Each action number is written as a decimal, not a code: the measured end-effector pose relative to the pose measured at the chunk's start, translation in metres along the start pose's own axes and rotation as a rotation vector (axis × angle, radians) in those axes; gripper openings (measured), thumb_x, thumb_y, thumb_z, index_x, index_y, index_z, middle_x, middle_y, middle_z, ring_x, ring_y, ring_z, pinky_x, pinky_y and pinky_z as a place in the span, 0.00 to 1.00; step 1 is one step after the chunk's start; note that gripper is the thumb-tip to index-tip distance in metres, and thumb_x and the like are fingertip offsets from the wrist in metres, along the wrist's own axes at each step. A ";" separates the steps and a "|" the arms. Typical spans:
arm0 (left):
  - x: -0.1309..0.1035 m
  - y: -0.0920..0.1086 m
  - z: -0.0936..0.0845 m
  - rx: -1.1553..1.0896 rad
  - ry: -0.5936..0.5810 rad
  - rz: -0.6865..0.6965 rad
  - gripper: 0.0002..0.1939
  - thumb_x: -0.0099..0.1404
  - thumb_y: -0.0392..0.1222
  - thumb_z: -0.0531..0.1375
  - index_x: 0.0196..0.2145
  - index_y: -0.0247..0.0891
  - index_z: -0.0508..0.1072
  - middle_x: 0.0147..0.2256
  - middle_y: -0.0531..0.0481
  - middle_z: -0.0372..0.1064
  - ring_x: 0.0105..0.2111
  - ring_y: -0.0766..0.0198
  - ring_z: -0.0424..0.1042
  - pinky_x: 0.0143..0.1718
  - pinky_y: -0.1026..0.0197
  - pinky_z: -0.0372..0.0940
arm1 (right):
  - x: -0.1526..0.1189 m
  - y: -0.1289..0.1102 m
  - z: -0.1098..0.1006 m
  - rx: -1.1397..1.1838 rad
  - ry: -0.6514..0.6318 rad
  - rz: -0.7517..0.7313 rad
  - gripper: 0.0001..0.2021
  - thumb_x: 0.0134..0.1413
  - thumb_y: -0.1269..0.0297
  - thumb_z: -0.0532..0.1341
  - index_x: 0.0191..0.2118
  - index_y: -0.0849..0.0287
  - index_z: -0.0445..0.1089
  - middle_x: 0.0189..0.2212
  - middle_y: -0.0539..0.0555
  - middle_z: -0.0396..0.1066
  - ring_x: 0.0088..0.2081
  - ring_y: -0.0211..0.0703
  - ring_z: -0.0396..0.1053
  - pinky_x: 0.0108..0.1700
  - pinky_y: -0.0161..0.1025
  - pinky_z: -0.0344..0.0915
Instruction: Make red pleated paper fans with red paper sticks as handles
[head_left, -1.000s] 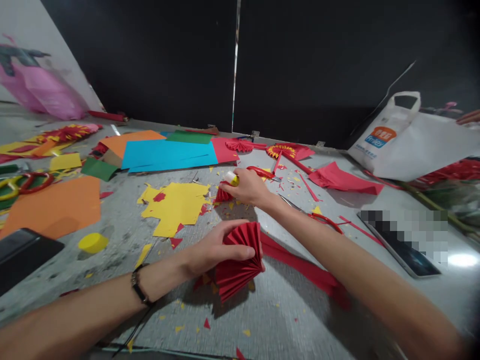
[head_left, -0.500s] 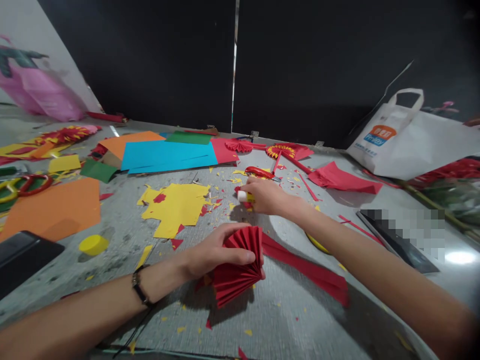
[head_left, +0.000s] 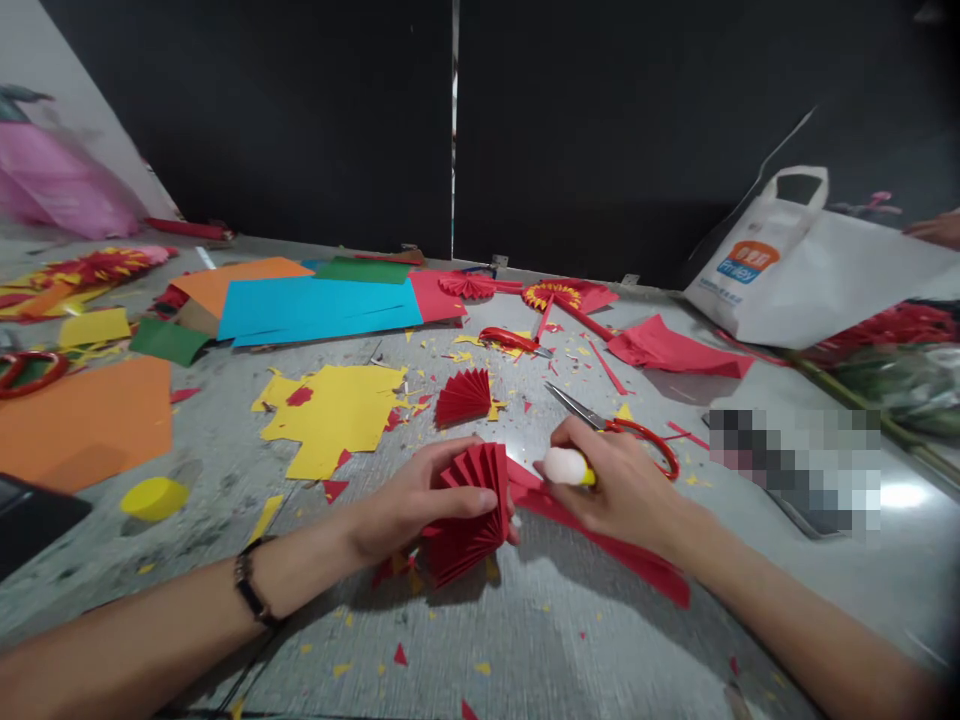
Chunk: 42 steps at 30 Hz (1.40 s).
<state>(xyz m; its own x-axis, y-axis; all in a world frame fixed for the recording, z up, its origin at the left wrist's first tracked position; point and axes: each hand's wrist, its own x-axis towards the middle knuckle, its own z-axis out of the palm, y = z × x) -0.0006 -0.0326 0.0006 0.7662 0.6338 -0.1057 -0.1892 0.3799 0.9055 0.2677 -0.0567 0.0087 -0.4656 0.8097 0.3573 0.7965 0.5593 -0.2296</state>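
My left hand (head_left: pixel 431 495) is closed on a red pleated paper fan (head_left: pixel 472 515), the thumb pressed across its folds. To its right, my right hand (head_left: pixel 619 475) grips a glue stick (head_left: pixel 568 466) with its white end pointing left. A flat red paper strip (head_left: pixel 637 565) runs from beside the fan and passes under my right hand. Just beyond my hands lies a smaller red pleated fan (head_left: pixel 463 398). Orange-handled scissors (head_left: pixel 637 430) rest behind my right hand, blades pointing away to the left. A round yellow cap (head_left: pixel 154 498) sits left of my left forearm.
Yellow paper (head_left: pixel 341 415), blue sheets (head_left: pixel 322 310) and orange paper (head_left: pixel 90 420) spread over the left side among scraps. A red-handled cutter (head_left: pixel 510 338) lies farther back. A white bag (head_left: pixel 780 270) and a dark flat device (head_left: pixel 780 480) are at right.
My right hand has come back toward me and to the right with the glue stick, uncovering the small red fan and the scissors. My left hand still holds its fan; the view has shifted slightly.
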 end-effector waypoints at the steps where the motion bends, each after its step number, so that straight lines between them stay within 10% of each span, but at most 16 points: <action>1: 0.000 0.000 0.001 0.012 0.004 -0.007 0.15 0.66 0.45 0.71 0.45 0.34 0.74 0.38 0.38 0.82 0.38 0.53 0.83 0.39 0.56 0.74 | -0.003 -0.003 0.003 0.017 0.012 -0.024 0.07 0.61 0.66 0.59 0.43 0.54 0.61 0.28 0.49 0.75 0.24 0.43 0.71 0.26 0.38 0.57; 13: 0.000 0.002 -0.004 0.203 0.099 -0.008 0.20 0.59 0.52 0.74 0.38 0.34 0.76 0.30 0.49 0.73 0.28 0.64 0.70 0.29 0.63 0.63 | -0.012 -0.009 0.013 -0.073 0.145 -0.219 0.17 0.77 0.59 0.52 0.64 0.59 0.59 0.38 0.56 0.79 0.29 0.46 0.76 0.29 0.40 0.65; 42: 0.000 0.002 -0.005 0.068 0.063 0.046 0.07 0.55 0.40 0.65 0.30 0.36 0.70 0.30 0.51 0.65 0.28 0.65 0.61 0.29 0.60 0.55 | -0.017 -0.010 0.018 0.145 0.378 -0.176 0.12 0.69 0.59 0.62 0.52 0.57 0.66 0.37 0.54 0.80 0.31 0.42 0.78 0.30 0.38 0.68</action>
<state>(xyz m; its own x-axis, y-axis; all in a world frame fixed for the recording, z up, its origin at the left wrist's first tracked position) -0.0042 -0.0288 0.0009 0.7174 0.6913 -0.0868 -0.1800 0.3042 0.9354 0.2605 -0.0727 -0.0110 -0.3940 0.5925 0.7026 0.6424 0.7243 -0.2505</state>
